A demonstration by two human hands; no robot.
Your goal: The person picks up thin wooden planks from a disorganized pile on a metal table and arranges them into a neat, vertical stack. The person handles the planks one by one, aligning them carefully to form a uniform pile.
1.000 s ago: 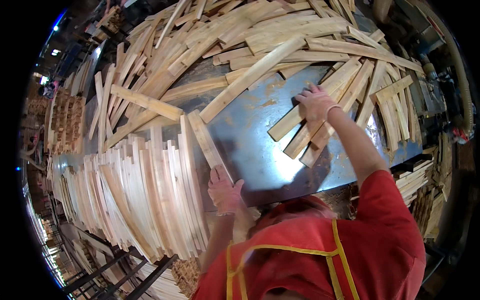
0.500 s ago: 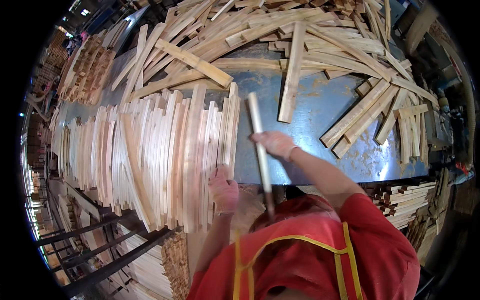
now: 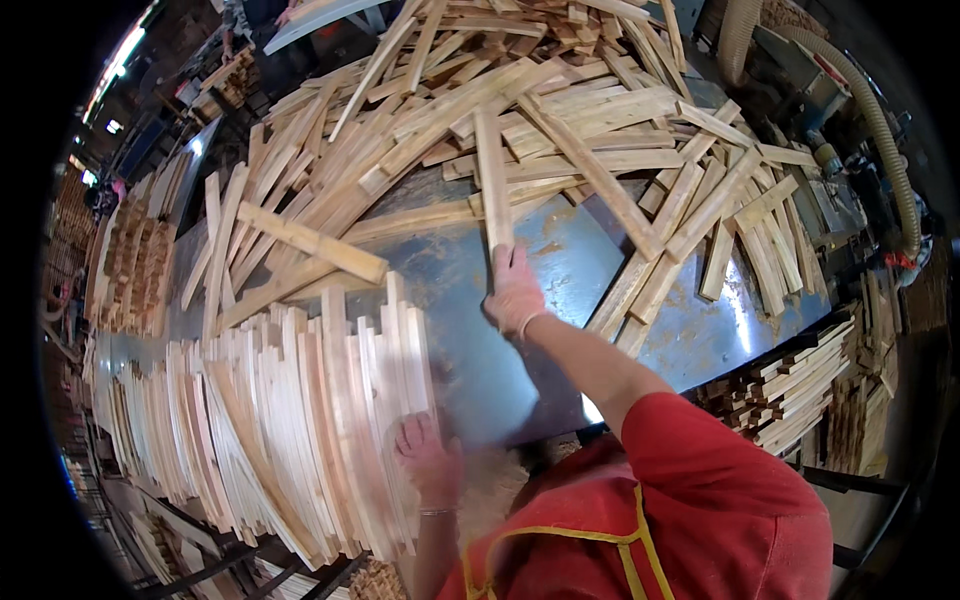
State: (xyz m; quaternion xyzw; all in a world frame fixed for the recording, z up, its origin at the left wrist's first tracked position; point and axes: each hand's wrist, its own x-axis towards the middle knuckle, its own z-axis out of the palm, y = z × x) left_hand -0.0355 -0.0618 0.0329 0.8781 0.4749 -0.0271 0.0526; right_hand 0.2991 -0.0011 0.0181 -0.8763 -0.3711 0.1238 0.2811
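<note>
My right hand (image 3: 517,292), in a pale work glove, is closed around the near end of a wooden board (image 3: 492,175). The board's far end lies on the loose wood pile. To the left, a row of wooden strips (image 3: 300,430) stands packed side by side, pointing away from me. My left hand (image 3: 430,465), also gloved, is at the right-hand end of this row. Its fingers lie against the last strips, somewhat blurred, and nothing shows gripped in them.
A metal tabletop (image 3: 480,390) with sawdust lies under the wood. Loose boards (image 3: 430,120) heap across the back, and more boards (image 3: 700,220) lie at the right. Stacked strips (image 3: 790,390) stand below the table's right edge. A ribbed hose (image 3: 890,130) hangs at far right.
The narrow strip that was upright in my right hand has left it. That hand has moved onto the board's near end. My left hand stays by the row; the whole view has shifted.
</note>
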